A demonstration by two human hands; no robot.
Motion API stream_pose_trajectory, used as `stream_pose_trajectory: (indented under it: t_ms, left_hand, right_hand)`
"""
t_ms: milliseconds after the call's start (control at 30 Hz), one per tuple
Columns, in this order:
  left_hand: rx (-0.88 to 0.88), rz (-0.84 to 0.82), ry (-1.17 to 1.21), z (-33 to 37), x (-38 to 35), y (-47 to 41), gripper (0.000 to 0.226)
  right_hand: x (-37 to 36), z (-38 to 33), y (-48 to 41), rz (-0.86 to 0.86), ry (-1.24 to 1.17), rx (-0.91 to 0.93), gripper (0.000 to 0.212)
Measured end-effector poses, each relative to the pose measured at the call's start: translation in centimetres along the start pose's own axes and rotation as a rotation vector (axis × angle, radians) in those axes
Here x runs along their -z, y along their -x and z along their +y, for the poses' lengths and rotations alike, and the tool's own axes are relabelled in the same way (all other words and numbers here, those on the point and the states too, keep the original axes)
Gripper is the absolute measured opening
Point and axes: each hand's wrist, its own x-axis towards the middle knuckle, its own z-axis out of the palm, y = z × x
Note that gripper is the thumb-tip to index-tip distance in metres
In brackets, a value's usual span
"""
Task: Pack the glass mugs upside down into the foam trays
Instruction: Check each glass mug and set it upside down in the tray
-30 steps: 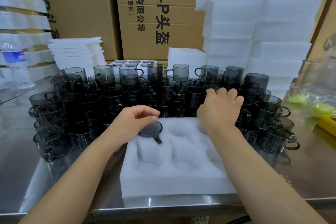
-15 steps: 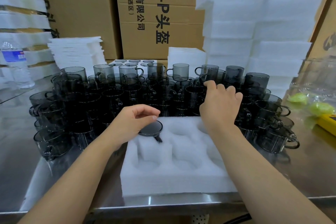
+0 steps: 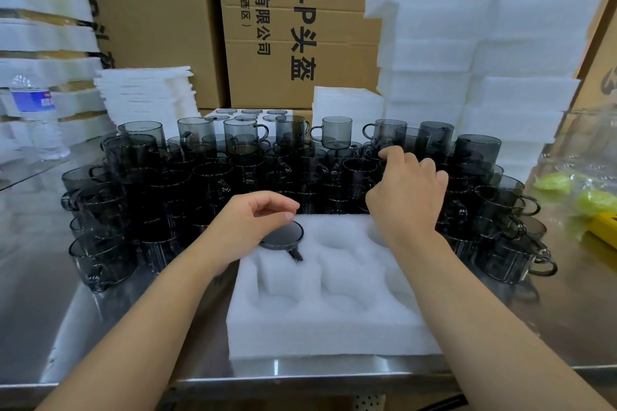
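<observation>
In the far-left pocket of the foam tray sits an upturned smoked-glass mug, with the left hand curled round its base. The right hand reaches among the crowded mugs beyond; whether it grips one I cannot tell. Lifting there could snag a handle and knock neighbouring mugs together, chipping the glass.

One foam tray lies on the desk at 6 o'clock. It has six pockets, and one upturned mug sits in its pocket at 10 o'clock. The upright mugs behind it number several dozen, too many for an exact count. A second tray at 12 o'clock shows six mug bases. One water bottle stands at 9 o'clock. There are two hands: the left hand and the right hand.
</observation>
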Motion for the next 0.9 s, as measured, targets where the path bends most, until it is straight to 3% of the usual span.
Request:
stream_pose_trajectory:
  t_ms: [267, 400, 533, 600, 767, 900]
  left_hand:
    - [0.004, -0.005, -0.010, 0.1, 0.0, 0.0, 0.019]
    - [-0.004, -0.007, -0.010, 0.1, 0.0, 0.1, 0.019]
    - [-0.007, -0.009, -0.009, 0.1, 0.0, 0.1, 0.019]
    - [-0.013, -0.007, 0.010, 0.2, 0.0, 0.1, 0.019]
    - [-0.028, -0.060, 0.091, 0.3, 0.0, 0.1, 0.044]
    - [-0.070, -0.063, 0.169, 0.2, -0.1, 0.1, 0.061]
  right_hand:
    - [0.2, -0.1, 0.1, 0.055, -0.017, 0.018, 0.045]
    - [0.5, -0.4, 0.2, 0.198, -0.015, 0.077, 0.044]
    - [1.5, -1.9, 0.8, 0.509, -0.134, 0.309, 0.038]
    - [1.5, -2.9, 1.3, 0.558, -0.243, 0.464, 0.038]
    - [1.0, -3.9, 2.0, 0.351, -0.357, 0.818, 0.026]
    - [1.1, -4.0, 2.4, 0.193, -0.401, 0.952, 0.038]
